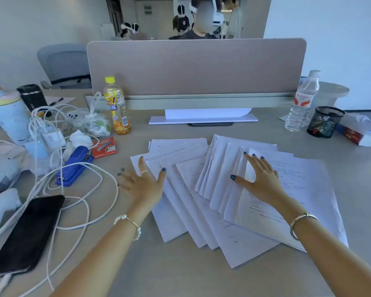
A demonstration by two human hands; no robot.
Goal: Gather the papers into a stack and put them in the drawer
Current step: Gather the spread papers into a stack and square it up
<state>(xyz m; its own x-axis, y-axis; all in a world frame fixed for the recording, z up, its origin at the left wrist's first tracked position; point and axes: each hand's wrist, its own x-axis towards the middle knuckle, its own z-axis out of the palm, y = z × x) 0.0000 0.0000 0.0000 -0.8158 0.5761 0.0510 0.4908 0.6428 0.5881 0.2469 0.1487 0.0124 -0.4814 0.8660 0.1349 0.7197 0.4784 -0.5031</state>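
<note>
Several white printed papers [204, 202] lie fanned out and overlapping on the desk [180, 275] in front of me. My left hand [141, 181] rests flat with fingers spread on the left edge of the fan, partly on the desk. My right hand [259, 176] lies flat, fingers apart, on the sheets at the right side of the fan. Neither hand grips a sheet. No drawer is in view.
Left of the papers lie a blue stapler [74, 166], white cables [73, 211], a black phone [26, 236] and a yellow drink bottle [117, 106]. At the right stand a water bottle [302, 103], a black mesh pen cup [325, 122] and a tissue pack [360, 131]. A divider panel [196, 67] closes the back.
</note>
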